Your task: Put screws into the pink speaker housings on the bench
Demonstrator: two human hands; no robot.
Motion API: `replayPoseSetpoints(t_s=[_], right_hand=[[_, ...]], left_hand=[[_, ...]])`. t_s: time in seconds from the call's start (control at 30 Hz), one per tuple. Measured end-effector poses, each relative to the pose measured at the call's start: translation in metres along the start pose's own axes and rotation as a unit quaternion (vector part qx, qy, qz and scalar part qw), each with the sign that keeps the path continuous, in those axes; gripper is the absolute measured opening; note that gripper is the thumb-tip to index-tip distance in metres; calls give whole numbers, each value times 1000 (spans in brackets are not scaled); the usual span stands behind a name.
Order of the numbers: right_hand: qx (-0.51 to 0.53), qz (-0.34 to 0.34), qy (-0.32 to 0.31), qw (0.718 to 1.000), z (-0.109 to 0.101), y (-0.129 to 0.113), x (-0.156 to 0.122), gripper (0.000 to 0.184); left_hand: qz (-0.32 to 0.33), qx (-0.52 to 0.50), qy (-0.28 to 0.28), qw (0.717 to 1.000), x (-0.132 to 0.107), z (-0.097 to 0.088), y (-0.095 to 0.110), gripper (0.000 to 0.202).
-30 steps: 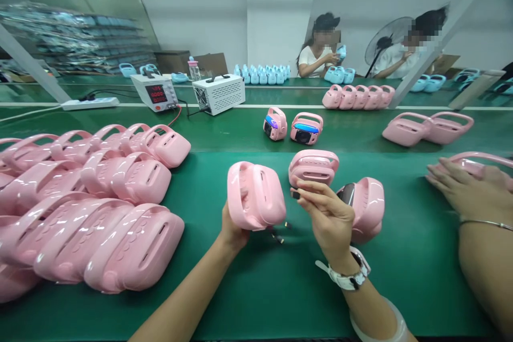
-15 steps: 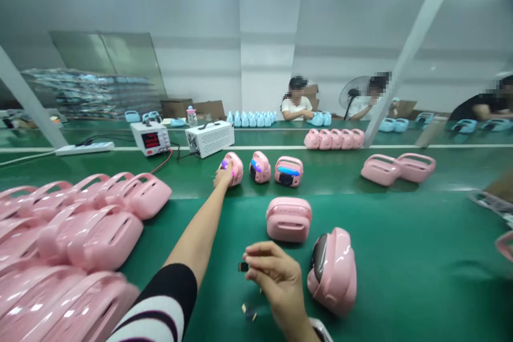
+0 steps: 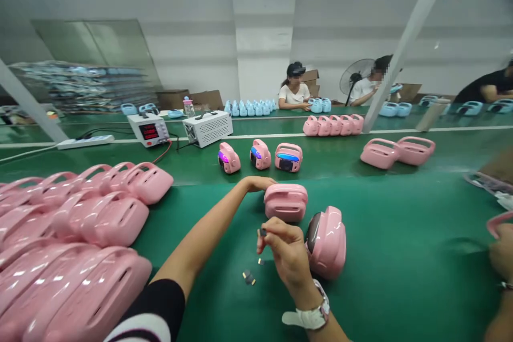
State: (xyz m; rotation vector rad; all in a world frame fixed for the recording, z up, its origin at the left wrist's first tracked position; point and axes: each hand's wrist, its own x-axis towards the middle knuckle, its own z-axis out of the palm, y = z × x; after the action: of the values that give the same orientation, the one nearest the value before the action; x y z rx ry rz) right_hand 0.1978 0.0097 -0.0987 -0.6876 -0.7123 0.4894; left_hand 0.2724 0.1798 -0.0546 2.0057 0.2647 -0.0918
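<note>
Pale-walled workroom, long green surface (image 3: 401, 235) running left to right, people (image 3: 295, 97) beyond its far edge.

Right hand (image 3: 286, 246) over the middle of the near half: thumb and fingers pinched narrow on a small black piece (image 3: 263, 232), which sits at the fingertips, on the hand's left. Below and left of that hand, closer to the near edge, small dark pieces (image 3: 249, 278) with pale metallic ends lie loose on the surface, apart from the fingers.

Left hand (image 3: 260, 184) extended farther toward the far edge, at the far left corner of a pink handled unit (image 3: 286, 204). Fingers pass behind it; cannot tell whether they grip or touch. Unit stands upright, slotted side facing the near edge, just beyond the right hand.

Second pink unit (image 3: 331, 243) just right of the right hand, dark front turned toward the left edge; contact with the hand unclear.

Farther off, three lit pink units (image 3: 262, 156) in a line toward the far edge. Rows of pink shells (image 3: 104, 224) along the left edge. At the right edge, a co-worker's hand (image 3: 502, 254) at a pink handle (image 3: 499, 223).
</note>
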Motion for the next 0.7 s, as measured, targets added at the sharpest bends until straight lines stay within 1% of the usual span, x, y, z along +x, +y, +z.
replayPoseSetpoints(t_s=[0.03,0.07,0.1,0.13,0.17,0.2,0.27,0.3,0.33,0.4,0.47,0.53,0.57,0.6,0.63,0.7], right_hand=[[4,-2,0,1000,-1,-2,1,10],[7,-5,0,1000,-2,-4,2,11],[7,-9,-3,1000,-2,-5,2,11],[4,-12,-9,1000,-2,-7,2,11],[-3,-14,-16,1000,-2,-8,1,10],[-14,-17,-24,999,-2,-9,0,10],[-40,-28,-27,998,-1,-11,-3,8],[-52,-37,-19,998,-1,-12,-4,7],[-61,-46,-4,997,0,-12,-6,8],[-95,-72,45,992,0,-12,-8,13],[-164,-100,83,978,1,-12,-11,18],[-240,-122,81,960,3,-11,-14,20],[-268,-127,70,952,5,-10,-16,19],[-284,-129,59,948,6,-9,-17,19],[-293,-129,52,946,7,-9,-18,20],[-299,-128,49,944,7,-9,-20,22]], left_hand=[[-15,-4,-49,999,-2,3,2,32],[-30,-7,-84,996,-6,5,4,36],[-43,-10,-105,993,-11,7,5,42],[-49,-13,-113,992,-17,8,5,49],[-52,-19,-106,993,-24,9,4,54],[-54,-28,-87,994,-32,10,2,59],[-59,-65,-25,996,-52,13,-6,65],[-64,-93,8,994,-65,15,-12,67],[-70,-127,36,989,-78,18,-18,68],[-85,-195,79,974,-109,28,-31,73],[-92,-272,129,949,-138,42,-40,79],[-89,-369,182,907,-162,58,-43,78],[-84,-417,197,883,-170,66,-43,76],[-76,-458,201,863,-176,71,-42,74],[-65,-487,200,848,-180,76,-41,72],[-39,-510,196,836,-183,81,-39,69]])
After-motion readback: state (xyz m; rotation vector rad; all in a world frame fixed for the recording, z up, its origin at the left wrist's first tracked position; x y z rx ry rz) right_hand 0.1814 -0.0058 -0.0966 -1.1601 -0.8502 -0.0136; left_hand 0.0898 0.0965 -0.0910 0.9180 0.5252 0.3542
